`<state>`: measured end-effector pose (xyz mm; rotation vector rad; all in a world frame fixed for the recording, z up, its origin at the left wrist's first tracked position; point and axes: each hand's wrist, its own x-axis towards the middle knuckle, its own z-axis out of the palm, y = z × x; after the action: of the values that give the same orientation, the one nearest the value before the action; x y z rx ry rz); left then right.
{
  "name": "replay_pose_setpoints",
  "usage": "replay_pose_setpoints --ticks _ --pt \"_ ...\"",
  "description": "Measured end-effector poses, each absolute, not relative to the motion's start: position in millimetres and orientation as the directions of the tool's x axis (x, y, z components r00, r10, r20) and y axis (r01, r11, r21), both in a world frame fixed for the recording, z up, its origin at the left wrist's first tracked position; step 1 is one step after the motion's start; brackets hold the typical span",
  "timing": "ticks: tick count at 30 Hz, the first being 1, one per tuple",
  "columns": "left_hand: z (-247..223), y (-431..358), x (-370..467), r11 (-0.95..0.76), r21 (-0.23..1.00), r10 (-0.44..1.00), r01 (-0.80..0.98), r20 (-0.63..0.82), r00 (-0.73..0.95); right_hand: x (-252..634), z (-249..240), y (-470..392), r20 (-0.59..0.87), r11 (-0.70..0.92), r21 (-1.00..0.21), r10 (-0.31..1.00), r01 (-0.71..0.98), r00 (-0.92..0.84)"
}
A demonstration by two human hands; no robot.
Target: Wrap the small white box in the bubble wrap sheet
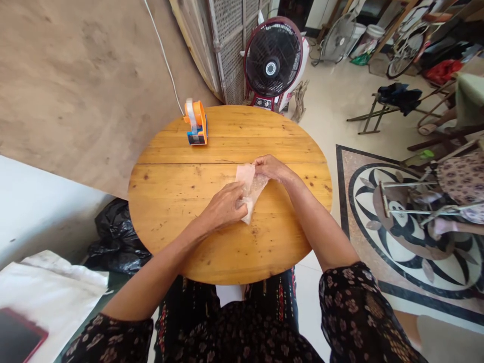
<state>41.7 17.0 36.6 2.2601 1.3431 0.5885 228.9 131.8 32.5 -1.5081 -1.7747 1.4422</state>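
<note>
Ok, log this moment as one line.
left hand: pressing on bubble-wrap packet | right hand: pinching packet's far end | packet: flat on round wooden table | tape dispenser: untouched at far edge

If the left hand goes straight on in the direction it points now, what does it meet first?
The left hand points toward the right hand and already rests on the thin plastic piece. Sliding on along it, it would probably meet the right hand's fingers first.

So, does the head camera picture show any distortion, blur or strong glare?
Head view: wide-angle lens bends the edges, so the round table looks oval; light is soft and even, no strong glare; both hands and the pink wrap are sharp, with faint shadows beneath.
</note>
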Motion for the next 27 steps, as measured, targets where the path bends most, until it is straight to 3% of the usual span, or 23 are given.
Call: replay_pose_setpoints --ticks 5,11,16,21,27 --pt "32.9 17.7 41.4 -0.442 0.571 0.884 0.692 0.145 0.445 231.0 21.4 135.7 -0.218 -0.032 -0.926 0.858 0.377 -0.464" --pt "33.4 19.4 42.0 -0.434 0.582 0.883 0.688 0.121 0.454 224.2 14.2 140.6 -0.074 0.09 -0.95 0.865 0.299 -0.497" --pt "30.9 22.6 40.8 -0.448 0.578 0.872 0.682 0.114 0.477 218.9 22.5 140.1 -0.133 0.01 -0.962 0.858 0.274 -0.496" --pt "35.6 25.9 41.8 -0.473 0.545 0.853 0.693 0.085 0.515 214.2 23.4 149.5 -0.182 -0.014 -0.929 0.887 0.369 -0.424" --pt "46.6 26.6 44.1 -0.478 0.507 0.839 0.717 0.021 0.544 223.0 29.8 165.6 -0.291 -0.114 -0.937 0.778 0.331 -0.556"
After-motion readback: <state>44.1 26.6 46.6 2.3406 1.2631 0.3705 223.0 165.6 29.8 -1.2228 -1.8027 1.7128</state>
